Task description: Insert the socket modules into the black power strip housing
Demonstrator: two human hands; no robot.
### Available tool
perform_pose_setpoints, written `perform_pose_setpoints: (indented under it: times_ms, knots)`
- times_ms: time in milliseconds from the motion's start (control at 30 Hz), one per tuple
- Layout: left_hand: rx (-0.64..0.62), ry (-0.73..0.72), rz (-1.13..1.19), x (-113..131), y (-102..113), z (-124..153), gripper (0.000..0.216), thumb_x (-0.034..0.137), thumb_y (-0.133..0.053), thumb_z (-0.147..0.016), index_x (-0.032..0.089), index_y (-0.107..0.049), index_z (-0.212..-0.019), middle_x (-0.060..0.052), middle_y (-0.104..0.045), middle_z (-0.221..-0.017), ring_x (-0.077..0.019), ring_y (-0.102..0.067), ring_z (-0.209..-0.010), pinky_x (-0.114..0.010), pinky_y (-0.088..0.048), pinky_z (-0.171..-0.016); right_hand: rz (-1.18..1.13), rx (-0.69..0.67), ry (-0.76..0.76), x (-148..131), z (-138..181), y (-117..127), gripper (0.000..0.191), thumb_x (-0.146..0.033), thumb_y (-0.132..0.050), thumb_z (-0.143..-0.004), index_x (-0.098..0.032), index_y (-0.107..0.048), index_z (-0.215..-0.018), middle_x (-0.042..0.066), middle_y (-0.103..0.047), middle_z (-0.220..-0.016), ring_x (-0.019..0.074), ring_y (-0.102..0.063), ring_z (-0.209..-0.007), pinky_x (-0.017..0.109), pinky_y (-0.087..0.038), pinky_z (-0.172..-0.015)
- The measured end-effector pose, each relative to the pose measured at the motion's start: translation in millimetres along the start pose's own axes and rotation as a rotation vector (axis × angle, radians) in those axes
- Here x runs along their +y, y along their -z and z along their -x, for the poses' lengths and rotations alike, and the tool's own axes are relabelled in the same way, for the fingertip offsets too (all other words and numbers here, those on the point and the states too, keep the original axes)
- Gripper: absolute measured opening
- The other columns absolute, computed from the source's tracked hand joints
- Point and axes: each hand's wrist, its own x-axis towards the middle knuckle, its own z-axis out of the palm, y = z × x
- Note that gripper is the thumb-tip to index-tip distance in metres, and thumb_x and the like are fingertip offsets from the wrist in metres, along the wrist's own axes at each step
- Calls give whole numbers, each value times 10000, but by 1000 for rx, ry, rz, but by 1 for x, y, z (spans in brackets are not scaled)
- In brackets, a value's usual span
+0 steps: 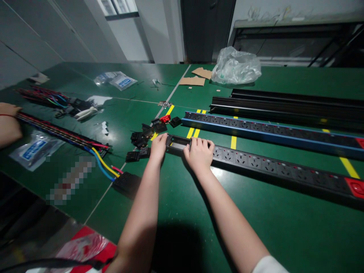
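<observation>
A long black power strip (273,165) with many sockets lies across the green table (182,212), running from the middle to the right edge. My left hand (158,147) grips its left end, fingers closed round the end piece. My right hand (199,152) rests on top of the strip just to the right, fingers curled over its far edge. Between both hands is an open rectangular slot (178,144) in the strip. Small black parts (142,139) and a red switch (165,118) lie just beyond my left hand.
A blue power strip (270,131) and black rails (284,104) lie behind. Wire harnesses (62,134) with coloured leads, plastic bags (34,149), cardboard (193,80) and a clear bag (236,66) sit further off. Another person's hand (8,123) is at the left edge.
</observation>
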Motion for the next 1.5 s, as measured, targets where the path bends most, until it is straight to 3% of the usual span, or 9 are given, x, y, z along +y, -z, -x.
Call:
perform_pose_setpoints:
  times_ms: [233,433,600,667,767,967,1133,1267,1500]
  knots:
    - [97,-51,-126,15,-8,15,382,452,-515,-858,159,-745,-941,-97,-733,-930,-264,-654,-935,-379,-464,-881,-6,-3,-3,-1,0,1,309,-320,-466,-905,-155,-646,-1094,118,-673,-1013,265,-520,-962,428,-271,-981]
    - [33,-75,-246,26,-13,37,425,526,-533,-857,170,-747,-950,-123,-717,-966,-294,-641,-967,-425,-460,-907,1,-11,-6,-1,0,0,310,-335,-450,-921,-158,-644,-1086,112,-674,-1005,263,-523,-972,432,-268,-989]
    - [140,-153,-181,23,-20,53,468,532,-662,-774,189,-652,-1093,-91,-685,-1029,-222,-633,-951,-354,-476,-887,-45,1,-12,-1,1,3,399,-438,-375,-985,-177,-640,-1132,99,-686,-1038,246,-533,-1002,459,-196,-1058]
    - [191,-141,-110,23,-21,55,461,526,-698,-746,194,-630,-1059,-68,-685,-998,-192,-640,-894,-316,-491,-834,-66,5,-15,-1,1,4,440,-475,-347,-998,-186,-628,-1173,94,-688,-1070,242,-533,-1023,460,-184,-1065]
    - [193,-137,-48,25,-19,56,394,523,-698,-749,187,-649,-950,-58,-701,-946,-181,-645,-852,-296,-496,-786,-92,5,-28,-1,2,5,471,-498,-321,-1005,-194,-611,-1217,88,-688,-1101,238,-534,-1037,452,-180,-1062]
    - [24,-215,-139,31,-19,62,301,504,-655,-794,210,-719,-779,-28,-704,-773,-183,-617,-761,-308,-474,-770,-122,-8,-52,0,0,5,459,-479,-324,-1011,-202,-608,-1241,92,-692,-1090,227,-530,-1030,402,-219,-1003]
    - [89,-273,-128,31,-23,57,311,474,-577,-862,214,-721,-767,-37,-700,-817,-190,-621,-846,-319,-458,-847,-110,-35,35,1,1,9,395,-406,-343,-1013,-286,-546,-1331,62,-655,-1205,218,-503,-1092,398,-215,-1014]
    - [192,-204,38,24,-24,45,351,437,-428,-940,192,-671,-875,-47,-677,-879,-168,-626,-865,-283,-461,-805,-48,-94,182,3,3,11,403,-427,-425,-979,-359,-503,-1369,42,-592,-1313,246,-463,-1151,432,-213,-1028]
    - [249,-116,109,15,-25,36,298,419,-414,-933,188,-602,-939,-33,-647,-831,-150,-620,-811,-264,-456,-773,-6,-82,168,-3,-1,6,335,-429,-393,-992,-354,-589,-1253,57,-623,-1230,252,-493,-1074,475,-210,-1018]
